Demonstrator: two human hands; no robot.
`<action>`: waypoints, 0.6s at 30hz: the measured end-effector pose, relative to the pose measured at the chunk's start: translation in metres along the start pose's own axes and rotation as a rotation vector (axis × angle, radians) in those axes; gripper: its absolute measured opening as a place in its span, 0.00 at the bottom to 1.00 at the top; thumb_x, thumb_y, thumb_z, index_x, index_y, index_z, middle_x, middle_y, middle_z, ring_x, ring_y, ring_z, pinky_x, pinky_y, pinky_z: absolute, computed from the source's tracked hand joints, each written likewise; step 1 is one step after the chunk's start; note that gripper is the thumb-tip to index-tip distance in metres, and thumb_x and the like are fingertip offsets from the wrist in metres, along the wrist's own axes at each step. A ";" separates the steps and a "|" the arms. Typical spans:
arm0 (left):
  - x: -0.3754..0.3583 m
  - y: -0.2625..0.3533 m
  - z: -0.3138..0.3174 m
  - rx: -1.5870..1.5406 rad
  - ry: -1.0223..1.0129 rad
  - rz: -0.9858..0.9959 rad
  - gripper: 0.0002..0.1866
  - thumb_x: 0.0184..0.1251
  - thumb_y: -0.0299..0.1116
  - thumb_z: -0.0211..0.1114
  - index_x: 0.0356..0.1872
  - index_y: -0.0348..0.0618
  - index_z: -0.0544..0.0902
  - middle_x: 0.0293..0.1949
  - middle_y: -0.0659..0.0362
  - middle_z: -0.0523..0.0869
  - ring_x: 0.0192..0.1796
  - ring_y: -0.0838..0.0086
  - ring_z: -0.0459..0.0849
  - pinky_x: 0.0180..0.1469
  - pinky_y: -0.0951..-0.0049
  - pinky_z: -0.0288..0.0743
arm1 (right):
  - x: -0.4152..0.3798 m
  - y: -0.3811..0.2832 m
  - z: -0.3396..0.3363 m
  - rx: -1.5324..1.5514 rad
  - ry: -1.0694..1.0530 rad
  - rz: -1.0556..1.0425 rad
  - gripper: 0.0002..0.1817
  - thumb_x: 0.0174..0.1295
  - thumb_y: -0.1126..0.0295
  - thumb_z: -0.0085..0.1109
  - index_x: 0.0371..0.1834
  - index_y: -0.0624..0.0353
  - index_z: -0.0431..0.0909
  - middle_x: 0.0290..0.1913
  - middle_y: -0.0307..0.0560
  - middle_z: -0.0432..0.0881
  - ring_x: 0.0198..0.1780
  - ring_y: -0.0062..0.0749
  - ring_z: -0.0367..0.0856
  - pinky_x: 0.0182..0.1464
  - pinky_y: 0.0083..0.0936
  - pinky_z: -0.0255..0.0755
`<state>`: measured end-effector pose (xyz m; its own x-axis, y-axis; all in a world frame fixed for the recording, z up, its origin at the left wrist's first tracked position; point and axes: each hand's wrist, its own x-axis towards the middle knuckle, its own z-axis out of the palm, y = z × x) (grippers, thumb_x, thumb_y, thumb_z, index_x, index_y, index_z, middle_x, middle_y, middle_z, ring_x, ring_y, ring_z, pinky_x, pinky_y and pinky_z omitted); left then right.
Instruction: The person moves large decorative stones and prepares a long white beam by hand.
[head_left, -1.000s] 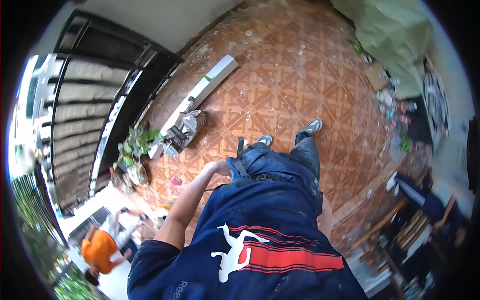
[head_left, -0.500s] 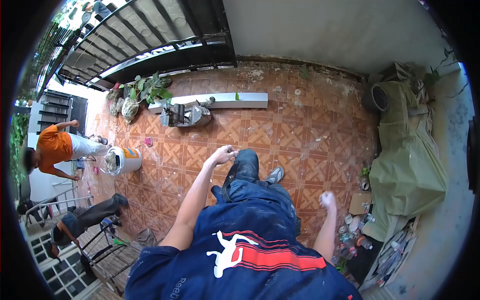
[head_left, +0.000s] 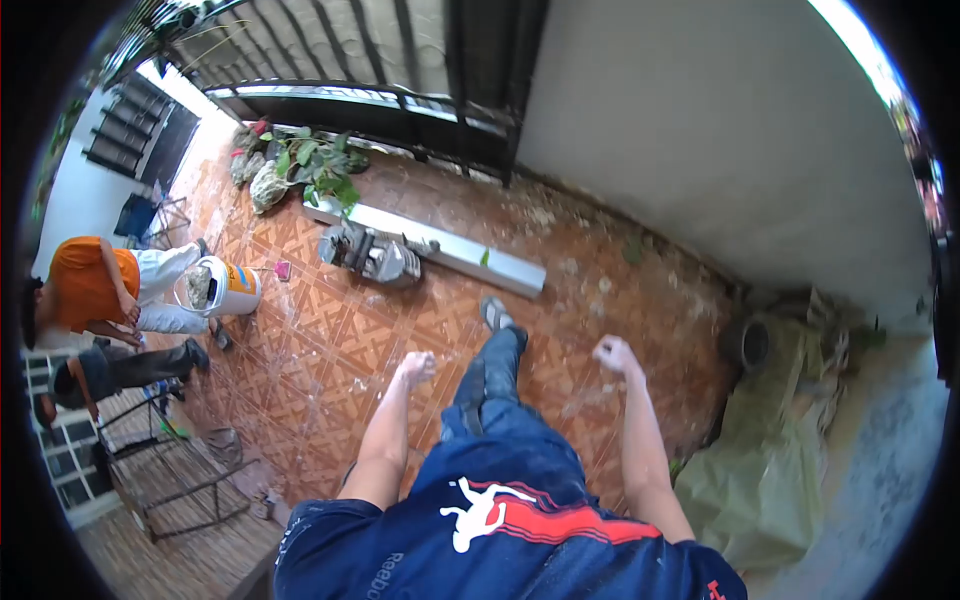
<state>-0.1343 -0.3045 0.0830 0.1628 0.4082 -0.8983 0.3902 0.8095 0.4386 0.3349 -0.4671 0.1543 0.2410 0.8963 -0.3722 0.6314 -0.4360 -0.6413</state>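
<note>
My left hand (head_left: 415, 369) hangs over the tiled floor, left of my stepping leg, with its fingers curled in. To the right of that leg my right hand (head_left: 614, 354) is out over the tiles, its fingers bent; what lies inside them, if anything, is too small to tell. Both hands are apart from any object. One sandalled foot (head_left: 494, 314) is forward on the tiles. Ahead of it lie a long white beam (head_left: 480, 262) and a grey machine (head_left: 368, 256).
A white bucket (head_left: 236, 288) stands at the left beside a person in orange (head_left: 90, 284); another person (head_left: 130, 370) is below. A metal frame (head_left: 190, 500) is at lower left. Plants (head_left: 318, 165) are by the fence, a dark pot (head_left: 745, 343) and green sheet (head_left: 755, 480) at right.
The view has turned and moved forward. My other foot is now in front. My right hand has swung forward and my left hand has moved back towards me. The person in orange has bent their arms inward.
</note>
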 end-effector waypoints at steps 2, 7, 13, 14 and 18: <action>0.006 0.031 0.011 0.077 0.037 -0.038 0.20 0.65 0.45 0.50 0.49 0.40 0.74 0.46 0.54 0.81 0.43 0.63 0.81 0.44 0.63 0.75 | 0.028 0.006 -0.004 -0.004 -0.196 0.154 0.11 0.47 0.63 0.57 0.27 0.59 0.78 0.23 0.42 0.80 0.24 0.25 0.77 0.31 0.25 0.72; 0.020 0.103 0.019 -0.073 0.074 0.052 0.15 0.63 0.41 0.54 0.44 0.41 0.75 0.39 0.54 0.82 0.33 0.71 0.81 0.31 0.73 0.76 | 0.114 -0.024 -0.049 -0.007 -0.536 0.465 0.09 0.51 0.64 0.60 0.29 0.57 0.78 0.21 0.37 0.78 0.21 0.21 0.73 0.24 0.19 0.68; 0.015 0.149 0.014 -0.434 0.217 0.204 0.15 0.65 0.41 0.52 0.44 0.42 0.75 0.36 0.57 0.82 0.27 0.77 0.80 0.25 0.81 0.71 | 0.264 -0.071 -0.068 -0.355 -0.597 0.167 0.24 0.39 0.49 0.64 0.30 0.59 0.79 0.28 0.49 0.81 0.30 0.34 0.79 0.32 0.28 0.73; 0.022 0.150 0.016 -0.462 0.231 0.215 0.15 0.65 0.41 0.52 0.44 0.42 0.75 0.36 0.57 0.82 0.27 0.77 0.80 0.25 0.81 0.71 | 0.283 -0.090 -0.068 -0.376 -0.602 0.142 0.24 0.39 0.49 0.64 0.30 0.59 0.79 0.28 0.49 0.81 0.30 0.34 0.79 0.32 0.28 0.73; 0.064 0.154 0.036 -0.551 0.239 0.217 0.15 0.67 0.41 0.48 0.45 0.42 0.74 0.41 0.57 0.82 0.34 0.75 0.81 0.32 0.74 0.74 | 0.375 -0.136 -0.016 -0.540 -0.790 -0.105 0.30 0.37 0.44 0.63 0.33 0.59 0.80 0.35 0.55 0.81 0.40 0.40 0.80 0.42 0.32 0.72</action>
<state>-0.0312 -0.1687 0.0921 -0.0459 0.6188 -0.7842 -0.1630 0.7699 0.6170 0.3512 -0.0698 0.1129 -0.2776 0.5295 -0.8016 0.9232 -0.0838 -0.3750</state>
